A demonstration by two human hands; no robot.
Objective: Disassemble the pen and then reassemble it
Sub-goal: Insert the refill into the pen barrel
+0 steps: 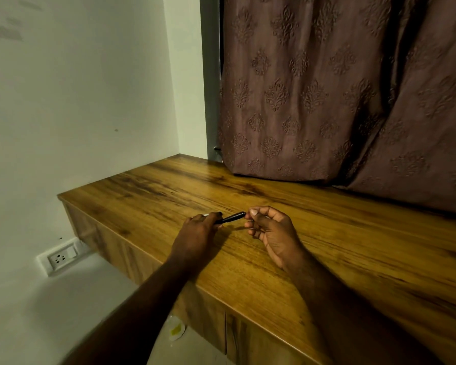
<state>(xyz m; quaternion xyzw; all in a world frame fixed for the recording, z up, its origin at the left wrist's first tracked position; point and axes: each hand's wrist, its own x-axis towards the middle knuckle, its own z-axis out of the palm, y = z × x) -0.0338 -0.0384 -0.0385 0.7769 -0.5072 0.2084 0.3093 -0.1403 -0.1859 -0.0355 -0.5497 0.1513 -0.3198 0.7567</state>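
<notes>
Both forearms come in from the bottom edge, bare, and cross the near edge of the table (327,233). L hand (198,230) sits palm down, fingers pinched round the lower end of the black pen (229,217), knuckles low over the wood. A pale bit shows past the L fingertips, too small to tell what it is. R hand (270,230) is curled, palm toward the L, thumb and fingertips just beside the pen's upper end; can't tell if they touch it or if sth small is held inside the curl.

Pen is held just above the table top, between the two hands. Long axis runs lower-left to upper-right, slightly tilted up, free end pointing at the R thumb.

Table: wood grain, long slab. Near edge runs diagonally from upper left to lower right; L end corner lies well left of the hands. Plenty of bare top behind and to the right of the hands. Back edge is met by a brown patterned curtain (340,101), its hem resting on the wood, well apart from the hands. White wall (77,101) on the left, wall socket (61,258) low down near the table's L end. Below the near edge, a pale item w/ yellow on the floor (176,330).
</notes>
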